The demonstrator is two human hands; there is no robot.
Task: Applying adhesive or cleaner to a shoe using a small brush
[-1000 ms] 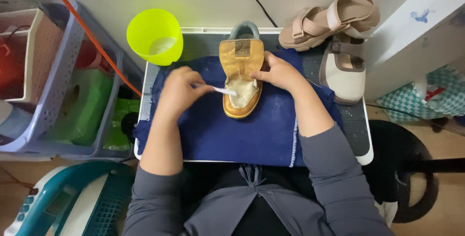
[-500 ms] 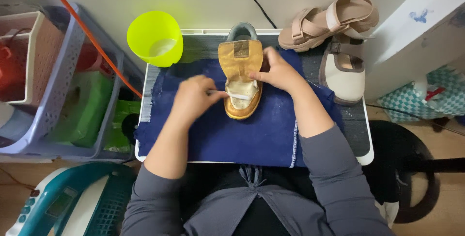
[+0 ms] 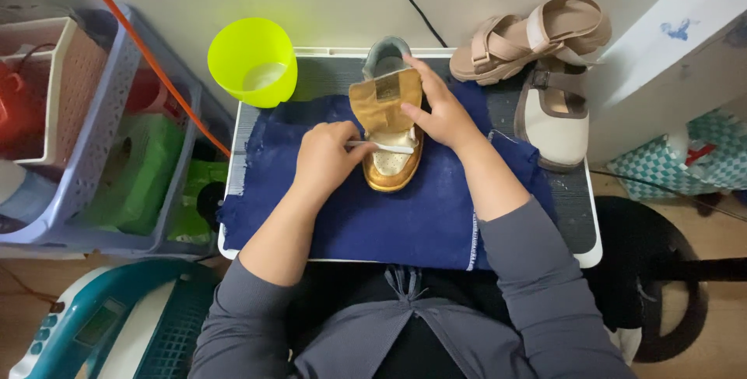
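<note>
Two hands: I see both on one gold shoe (image 3: 391,134), on the blue cloth (image 3: 405,215) over the bench (image 3: 580,219).
Left hand (image 3: 325,159): clamped on a white brush (image 3: 383,147).
Right hand (image 3: 442,107): pinning the tongue back.
Advice: short strokes (light pressure, I'd judge), shoe held steady.

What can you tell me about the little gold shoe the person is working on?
The gold shoe is small, with a shiny metallic toe and a matte tan tongue or flap folded up and back. A grey heel part shows beyond the flap. It lies on a dark blue cloth spread over a tray-like board, toe toward the person. The right hand holds the flap open from the side, while the left hand lays a thin white brush-like tool across the shoe's opening.
</note>
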